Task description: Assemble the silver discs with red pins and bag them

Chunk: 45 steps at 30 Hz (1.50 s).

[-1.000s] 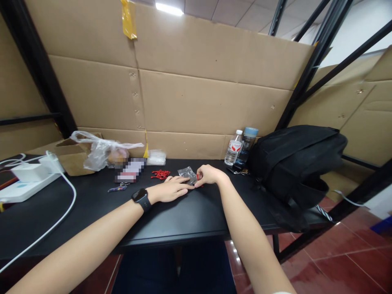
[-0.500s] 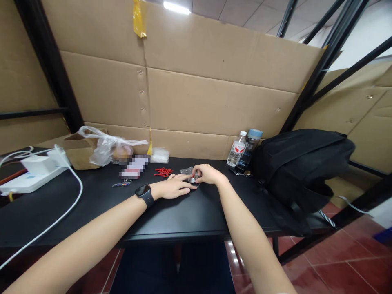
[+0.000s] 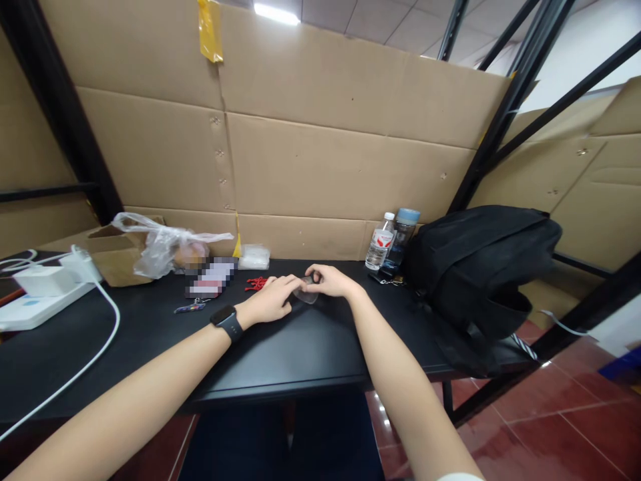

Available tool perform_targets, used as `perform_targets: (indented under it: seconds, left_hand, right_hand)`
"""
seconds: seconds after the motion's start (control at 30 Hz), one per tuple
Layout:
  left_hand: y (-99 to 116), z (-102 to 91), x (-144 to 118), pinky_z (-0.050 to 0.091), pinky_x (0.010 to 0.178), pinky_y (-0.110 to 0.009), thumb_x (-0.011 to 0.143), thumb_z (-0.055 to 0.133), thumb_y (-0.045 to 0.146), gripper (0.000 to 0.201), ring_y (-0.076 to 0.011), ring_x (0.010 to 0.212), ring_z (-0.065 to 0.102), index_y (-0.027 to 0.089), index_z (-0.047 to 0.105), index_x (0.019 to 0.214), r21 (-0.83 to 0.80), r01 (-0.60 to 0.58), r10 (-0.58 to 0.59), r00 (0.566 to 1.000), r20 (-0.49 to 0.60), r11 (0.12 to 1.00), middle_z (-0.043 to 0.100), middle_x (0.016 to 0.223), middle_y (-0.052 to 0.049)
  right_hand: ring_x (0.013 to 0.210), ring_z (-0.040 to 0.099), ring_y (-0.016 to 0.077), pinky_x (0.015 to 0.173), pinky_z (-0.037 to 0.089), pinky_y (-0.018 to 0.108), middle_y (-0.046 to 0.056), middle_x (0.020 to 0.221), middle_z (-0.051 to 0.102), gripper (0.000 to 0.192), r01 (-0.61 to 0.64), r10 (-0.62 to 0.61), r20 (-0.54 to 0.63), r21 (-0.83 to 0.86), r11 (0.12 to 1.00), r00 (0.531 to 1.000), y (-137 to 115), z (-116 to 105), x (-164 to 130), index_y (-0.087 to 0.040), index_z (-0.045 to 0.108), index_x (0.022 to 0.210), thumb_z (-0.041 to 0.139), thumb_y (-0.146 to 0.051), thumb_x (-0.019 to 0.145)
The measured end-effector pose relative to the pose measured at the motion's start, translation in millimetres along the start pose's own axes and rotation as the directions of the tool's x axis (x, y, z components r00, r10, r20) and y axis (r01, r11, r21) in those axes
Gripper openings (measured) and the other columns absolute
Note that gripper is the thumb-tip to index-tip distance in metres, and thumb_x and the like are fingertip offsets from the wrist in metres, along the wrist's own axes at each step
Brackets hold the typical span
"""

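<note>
My left hand (image 3: pixel 272 298), wearing a dark watch (image 3: pixel 226 323), reaches over the black table with its fingers together and the tips at a small clear plastic bag (image 3: pixel 307 296). Its thumb sits lower, nearer to me. From the right, my right hand (image 3: pixel 331 280) pinches the same bag between thumb and curled fingers. The fingertips of both hands meet at the bag's upper part. What the bag holds is hidden behind them. A small pile of red cords (image 3: pixel 256 284) lies just beyond my left hand, partly covered by it.
Along the back stand a cardboard box (image 3: pixel 113 259), a tied plastic bag (image 3: pixel 159 250), a white packet (image 3: pixel 254 257), a water bottle (image 3: pixel 379 246) and a blue-lidded bottle (image 3: pixel 402 240). A black backpack (image 3: pixel 481 267) fills the right. A power strip (image 3: pixel 45 307) with white cables lies left.
My left hand's fingers have drawn together and in towards the bag's top; before, they lay flatter across it. More of the bag's lower part shows. The whole view has shifted slightly.
</note>
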State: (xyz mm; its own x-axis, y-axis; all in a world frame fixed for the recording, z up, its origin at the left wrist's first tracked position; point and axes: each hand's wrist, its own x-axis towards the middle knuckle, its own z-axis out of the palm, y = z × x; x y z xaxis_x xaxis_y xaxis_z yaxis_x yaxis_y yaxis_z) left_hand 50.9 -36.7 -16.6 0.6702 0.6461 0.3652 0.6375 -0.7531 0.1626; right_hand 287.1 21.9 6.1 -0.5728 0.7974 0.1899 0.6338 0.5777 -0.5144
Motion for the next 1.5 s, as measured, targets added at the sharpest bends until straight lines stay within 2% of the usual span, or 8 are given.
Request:
perform_targets:
  seconds: [0.1,0.23,0.53,0.7,0.8,1.0,1.17,1.5]
  left_hand:
    - [2,5.3,3,0.038,0.092,-0.039,0.087,0.059,0.020,0.037,-0.0265,0.114,0.057,0.026,0.056,0.123,0.076,0.092,-0.083,0.989,-0.119,0.993,0.063,0.125,-0.007]
    - [-2,9.8,5,0.034,0.088,-0.038,0.095,0.054,0.027,0.010,-0.0248,0.105,0.058,0.025,0.060,0.102,0.101,0.118,-0.104,0.986,-0.133,0.988,0.068,0.108,-0.005]
    - [-6,2.2,7,0.030,0.086,-0.037,0.095,0.050,0.030,0.010,-0.0232,0.100,0.064,0.024,0.058,0.096,-0.090,0.313,-0.325,0.919,-0.224,0.945,0.074,0.096,-0.001]
    - [-3,4.2,9,0.032,0.084,-0.036,0.087,0.056,0.027,0.030,-0.0237,0.097,0.066,0.024,0.047,0.116,-0.204,0.418,-0.460,0.852,-0.250,0.885,0.075,0.085,0.002]
    - [-3,9.9,7,0.032,0.084,-0.037,0.089,0.054,0.026,0.035,-0.0239,0.098,0.063,0.025,0.047,0.123,-0.131,0.389,-0.410,0.879,-0.244,0.912,0.073,0.086,0.001]
    - [-1,16.0,3,0.031,0.088,-0.042,0.101,0.041,0.033,0.028,-0.0280,0.111,0.051,0.027,0.066,0.112,0.152,0.196,-0.169,0.970,-0.172,0.969,0.068,0.107,-0.008]
    - [-1,15.5,2,0.031,0.093,-0.045,0.091,0.057,0.037,0.025,-0.0317,0.122,0.045,0.024,0.068,0.109,0.182,0.138,-0.113,0.983,-0.143,0.973,0.066,0.118,-0.010]
    - [-2,12.4,5,0.027,0.087,-0.041,0.095,0.047,0.021,0.022,-0.0238,0.106,0.058,0.025,0.063,0.110,0.057,0.229,-0.212,0.954,-0.210,0.972,0.073,0.104,-0.005]
  right_hand:
    - [0.066,0.056,0.0099,0.067,0.044,0.023,0.001,0.089,0.064,0.020,0.021,-0.024,0.015,0.153,0.988,1.000,11,-13,-5,-0.018,0.066,0.106,0.057,-0.029,0.093]
    - [0.068,0.054,0.0086,0.067,0.043,0.021,-0.001,0.092,0.063,0.033,0.017,-0.023,0.074,0.070,0.997,0.997,13,-9,-7,-0.018,0.069,0.101,0.079,-0.013,0.070]
    - [0.065,0.059,0.0124,0.066,0.045,0.024,0.001,0.073,0.069,0.009,0.000,-0.001,0.004,0.246,0.969,1.000,7,-7,-2,-0.015,0.070,0.080,0.071,-0.023,0.079]
    - [0.053,0.055,0.0107,0.056,0.043,0.020,-0.004,0.064,0.067,0.035,-0.124,0.128,0.011,0.364,0.923,0.992,3,1,-3,-0.019,0.059,0.111,0.065,-0.013,0.077]
    - [0.054,0.057,0.0107,0.057,0.042,0.019,-0.007,0.062,0.066,0.052,-0.140,0.139,0.016,0.206,0.968,0.990,-3,5,-3,-0.024,0.053,0.127,0.060,-0.007,0.078]
    - [0.077,0.067,0.0153,0.071,0.046,0.022,0.001,0.082,0.074,0.031,-0.118,0.134,0.097,-0.160,0.980,0.986,-4,8,2,-0.024,0.079,0.099,0.056,-0.011,0.082]
    - [0.096,0.067,0.0206,0.080,0.048,0.024,0.008,0.113,0.072,0.036,-0.003,0.034,0.121,-0.249,0.969,0.992,-7,8,0,-0.023,0.080,0.106,0.078,-0.026,0.070]
    - [0.071,0.065,0.0151,0.067,0.045,0.024,0.004,0.078,0.075,0.021,-0.025,0.020,0.169,0.023,0.999,0.985,-13,-6,-6,-0.015,0.077,0.098,0.060,-0.027,0.090]
